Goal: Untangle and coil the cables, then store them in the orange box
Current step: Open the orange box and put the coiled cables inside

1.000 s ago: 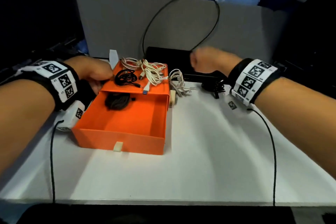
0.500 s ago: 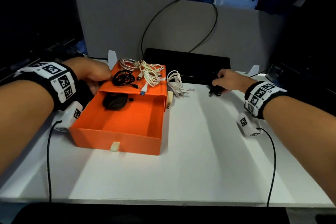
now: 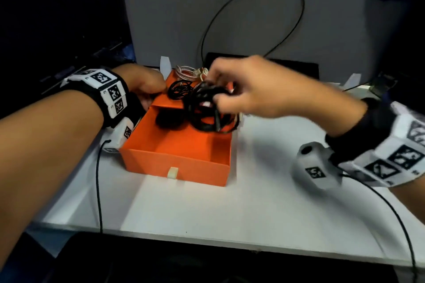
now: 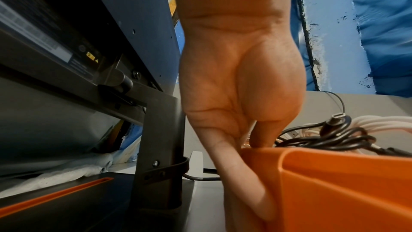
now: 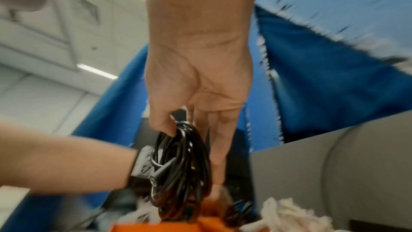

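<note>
White tabletop (image 3: 264,202) with a grey partition board (image 3: 333,30) standing along the back, and blue sheeting behind that.

So the orange cardboard drawer-style box (image 3: 177,163) sits on the table with its tray pulled out toward the person. The right hand (image 3: 259,89) hovers right over the back of the open tray, holding a coiled black cable bundle (image 3: 207,108). In the right wrist view the thumb pinches the top of the coil (image 5: 180,161) against the fingers while the loops hang down below the palm, just above the orange. It's blurry, so I can't tell whether the bottom loops touch the tray.

Another dark cable coil (image 3: 169,119) already lies in the tray at the back. On top of the box's sleeve sit a thin black cable loop (image 3: 179,89) and a pale white cable tangle (image 3: 190,73).

The left hand (image 4: 240,94) grips the left rear corner of the sleeve, thumb on top, fingers down the side wall.

Writing: only square black-and-white marker tags on both wristbands (image 3: 110,92); no words I can read.
</note>
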The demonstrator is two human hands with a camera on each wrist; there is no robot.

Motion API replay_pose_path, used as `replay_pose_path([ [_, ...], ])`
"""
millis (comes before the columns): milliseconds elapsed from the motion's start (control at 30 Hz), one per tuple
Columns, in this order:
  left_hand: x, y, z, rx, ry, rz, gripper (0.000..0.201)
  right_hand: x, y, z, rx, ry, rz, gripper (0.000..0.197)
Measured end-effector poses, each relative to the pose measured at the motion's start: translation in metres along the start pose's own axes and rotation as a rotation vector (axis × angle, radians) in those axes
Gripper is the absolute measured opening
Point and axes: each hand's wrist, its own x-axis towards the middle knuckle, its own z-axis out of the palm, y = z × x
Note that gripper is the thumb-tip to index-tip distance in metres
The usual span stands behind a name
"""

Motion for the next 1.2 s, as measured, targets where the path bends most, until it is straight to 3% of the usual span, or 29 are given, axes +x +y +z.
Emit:
replay_pose_path([
  [67,-0.002,0.001,0.000,-0.005,0.001,0.003,0.030,0.006,-0.020,0.022,-0.249,-0.127,-0.063,0.026],
  [133,-0.005,0.003,0.000,0.011,0.002,0.005,0.029,0.014,-0.025,0.041,-0.354,-0.218,-0.050,0.030],
  [267,-0.005,0.004,0.001,0.014,0.007,0.004,0.030,0.030,-0.019,0.057,-0.521,-0.186,0.009,0.036],
  [400,-0.003,0.003,0.001,0.023,0.010,0.002,0.033,0.027,-0.015,0.083,-0.731,-0.218,-0.114,0.030],
  [467,-0.003,0.003,0.001,0.017,0.016,0.006,0.034,0.024,-0.014,0.097,-0.751,-0.280,-0.147,0.034],
  [633,-0.002,0.002,0.002,0.013,0.020,0.008,0.034,0.037,-0.008,0.108,-0.822,-0.317,-0.015,0.034],
  [767,0.000,-0.001,0.002,-0.006,0.019,-0.010,0.035,0.044,-0.004,0.114,-0.901,-0.338,0.007,0.035],
  [867,0.000,0.000,0.001,-0.015,0.013,-0.011,0.035,0.042,0.003,0.110,-0.846,-0.334,0.007,0.028],
  [933,0.001,-0.001,0.000,-0.018,0.011,-0.009,0.034,0.038,0.009,0.096,-0.674,-0.243,-0.018,0.021],
  [1000,0.003,-0.002,0.000,-0.023,0.005,-0.004,0.034,0.037,0.021,0.071,-0.490,-0.064,0.075,0.026],
  [1100,0.002,-0.001,0.000,-0.026,0.001,0.007,0.033,0.049,0.077,0.033,-0.396,0.202,0.397,0.028],
  [1200,0.001,0.000,0.001,-0.022,-0.005,-0.001,0.033,0.060,0.155,0.027,-0.355,0.183,0.661,0.032],
])
